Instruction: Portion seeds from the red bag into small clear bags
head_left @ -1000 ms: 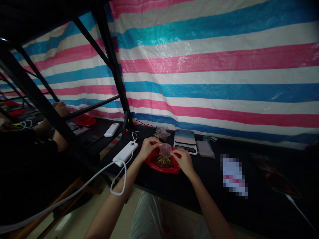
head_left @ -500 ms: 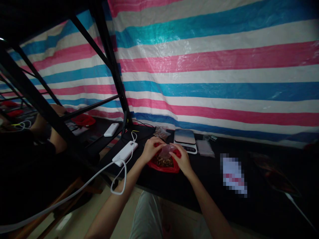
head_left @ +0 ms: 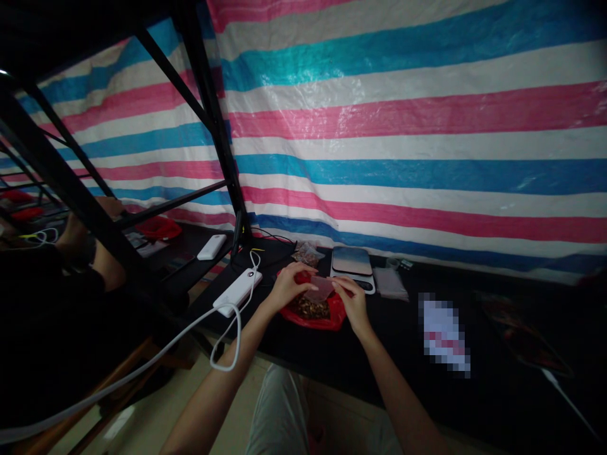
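My left hand (head_left: 286, 285) and my right hand (head_left: 351, 298) both pinch a small clear plastic bag (head_left: 321, 288), holding it between them just above a red plastic sheet (head_left: 334, 313). A heap of brown bits (head_left: 310, 308) lies on that red sheet, directly under the bag. The sheet rests on a black table (head_left: 408, 373).
A small kitchen scale (head_left: 351, 263) stands just behind the hands, a stack of clear bags (head_left: 389, 282) to its right and a filled bag (head_left: 306, 254) to its left. A white power bank (head_left: 238, 291) with a cable lies left. Another person's arm (head_left: 102, 256) works behind the black frame (head_left: 215, 126).
The hands drew closer together, then turned the small bag flatter between them. The right hand moved slightly up and right.
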The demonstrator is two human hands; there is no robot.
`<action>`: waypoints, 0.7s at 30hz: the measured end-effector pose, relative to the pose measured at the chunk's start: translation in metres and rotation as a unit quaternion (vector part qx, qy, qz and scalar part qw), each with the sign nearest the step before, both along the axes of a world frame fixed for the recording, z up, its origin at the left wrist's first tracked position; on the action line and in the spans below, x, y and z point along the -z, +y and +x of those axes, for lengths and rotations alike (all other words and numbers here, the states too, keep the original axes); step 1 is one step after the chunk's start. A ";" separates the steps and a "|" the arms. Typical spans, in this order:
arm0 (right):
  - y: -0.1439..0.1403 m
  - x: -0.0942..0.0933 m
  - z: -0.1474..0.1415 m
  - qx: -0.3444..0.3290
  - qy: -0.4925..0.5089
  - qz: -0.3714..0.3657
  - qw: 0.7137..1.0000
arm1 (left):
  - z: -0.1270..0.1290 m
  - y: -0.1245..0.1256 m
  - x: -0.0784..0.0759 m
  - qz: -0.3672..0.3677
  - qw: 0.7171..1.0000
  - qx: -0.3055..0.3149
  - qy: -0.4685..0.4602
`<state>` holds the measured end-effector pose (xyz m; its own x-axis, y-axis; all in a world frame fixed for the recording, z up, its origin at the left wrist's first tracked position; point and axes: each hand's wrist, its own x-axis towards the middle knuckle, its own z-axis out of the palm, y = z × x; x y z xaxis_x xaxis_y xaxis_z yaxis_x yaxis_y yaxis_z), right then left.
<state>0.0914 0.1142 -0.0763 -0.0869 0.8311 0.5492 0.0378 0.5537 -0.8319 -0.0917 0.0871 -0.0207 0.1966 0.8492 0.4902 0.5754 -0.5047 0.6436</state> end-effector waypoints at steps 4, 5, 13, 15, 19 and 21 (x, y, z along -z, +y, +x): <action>0.002 0.002 0.000 -0.031 0.015 -0.007 0.999 | -0.007 -0.002 0.012 -0.053 0.998 0.024 0.026; 0.002 0.002 0.000 -0.034 0.017 -0.008 0.999 | -0.009 -0.003 0.015 -0.063 0.997 0.021 0.032; 0.000 0.001 0.000 -0.046 0.018 -0.018 0.999 | -0.013 -0.004 0.024 -0.048 0.997 0.006 0.058; 0.000 0.001 0.001 -0.045 0.020 -0.019 0.999 | -0.013 -0.004 0.024 -0.046 0.997 0.001 0.056; 0.001 0.002 0.002 -0.045 0.037 -0.025 0.998 | -0.013 -0.004 0.026 -0.050 0.997 -0.011 0.066; 0.001 0.002 0.002 -0.048 0.043 -0.027 0.998 | -0.013 -0.004 0.027 -0.052 0.996 -0.011 0.073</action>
<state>0.0930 0.1152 -0.0780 -0.1227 0.8493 0.5134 -0.0856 0.5063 -0.8581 -0.1044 0.0828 -0.0482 0.2400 0.8987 0.3671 0.6771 -0.4259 0.6001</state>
